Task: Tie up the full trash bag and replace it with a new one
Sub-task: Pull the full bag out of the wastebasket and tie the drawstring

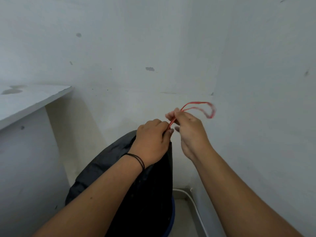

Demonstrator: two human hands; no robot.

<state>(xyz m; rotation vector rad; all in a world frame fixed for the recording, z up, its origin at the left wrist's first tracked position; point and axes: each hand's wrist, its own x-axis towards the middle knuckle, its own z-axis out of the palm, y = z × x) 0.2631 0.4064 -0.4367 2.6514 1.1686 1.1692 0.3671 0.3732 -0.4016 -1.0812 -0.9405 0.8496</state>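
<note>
1. While the left hand (152,141) stays out of the pull, I read its fingers as closed around the gathered neck of the black trash bag (123,177), which hangs directly below them.
2. The right hand (189,132) has thumb and forefinger pinched together on the red drawstring (193,106), just above and beside the left fingertips.
3. The drawstring runs as a taut double strand from the left fingers up to the right pinch; past it, a free loop trails up and away to the right. Its far end is blurred.
4. I judge the right hand nearer the loop, so it should wrap or knot while the left anchors the neck.
5. The bag is dark, matte and bulging, its body sunk into a blue-rimmed bin (172,218) below both wrists.
</note>
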